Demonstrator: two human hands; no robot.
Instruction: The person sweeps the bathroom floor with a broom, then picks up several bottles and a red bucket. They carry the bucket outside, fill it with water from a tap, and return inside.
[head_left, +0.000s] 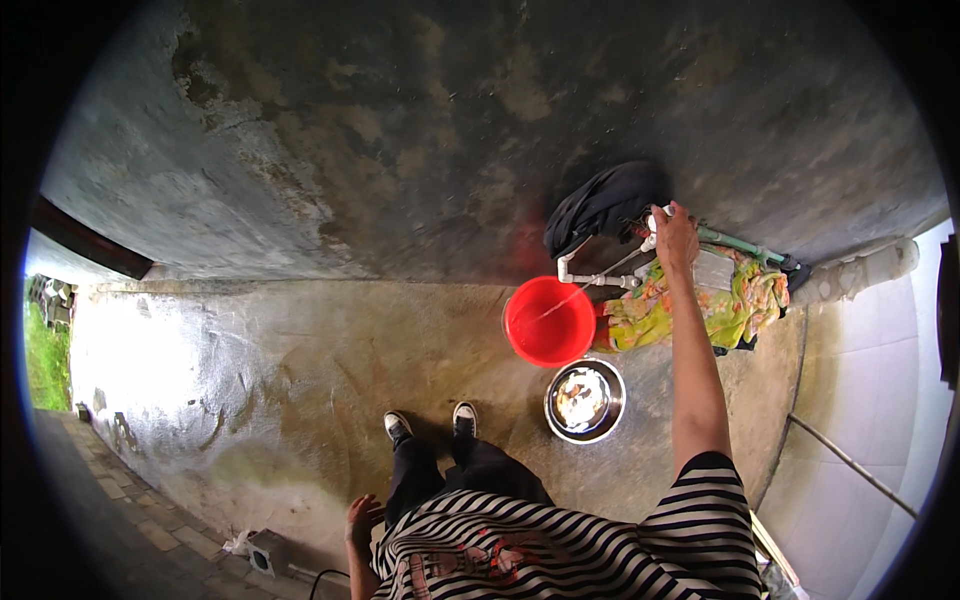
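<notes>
With my right arm stretched out, my right hand (678,240) is closed on a white tap (652,238) by the wall. A thin stream of water runs from the tap down into a red bucket (541,338) on the floor. My left hand (364,514) hangs low beside my body, fingers loosely apart, holding nothing that I can see. Close to the bucket, a metal basin (617,402) holds whitish contents that glare makes hard to name. A dark cloth (605,203) hangs over the pipework near the tap.
White pipe (600,281) runs just above the bucket. Yellow-green patterned cloth (640,322) drapes beside the tap, under a green pipe (735,243). A grey wall (400,130) rises ahead. Wet concrete floor (300,380) lies around my feet. A hollow block (270,552) sits at lower left.
</notes>
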